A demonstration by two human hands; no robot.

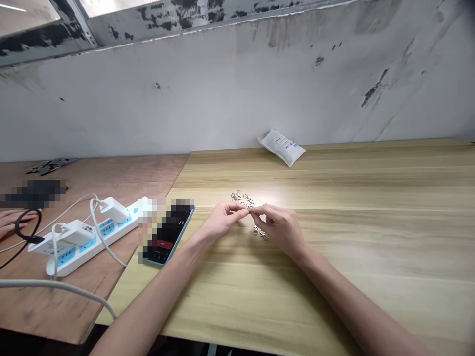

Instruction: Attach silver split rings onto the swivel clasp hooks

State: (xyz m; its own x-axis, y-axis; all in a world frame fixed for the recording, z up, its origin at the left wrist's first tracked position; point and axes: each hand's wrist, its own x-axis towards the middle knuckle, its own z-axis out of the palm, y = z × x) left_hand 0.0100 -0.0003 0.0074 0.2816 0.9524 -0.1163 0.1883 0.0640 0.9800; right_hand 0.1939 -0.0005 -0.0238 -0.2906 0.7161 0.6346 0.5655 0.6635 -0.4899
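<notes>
Left hand (221,218) and right hand (282,228) at centre of frame, both in a fingertip pinch on one small metal piece (250,208), mostly hidden. Loose metal swivel clasps (263,235) just above and below the grip. Probably mid-handling of a single piece, calling next for steady, fine finger control.

Soft glare on the tabletop (334,193)
</notes>
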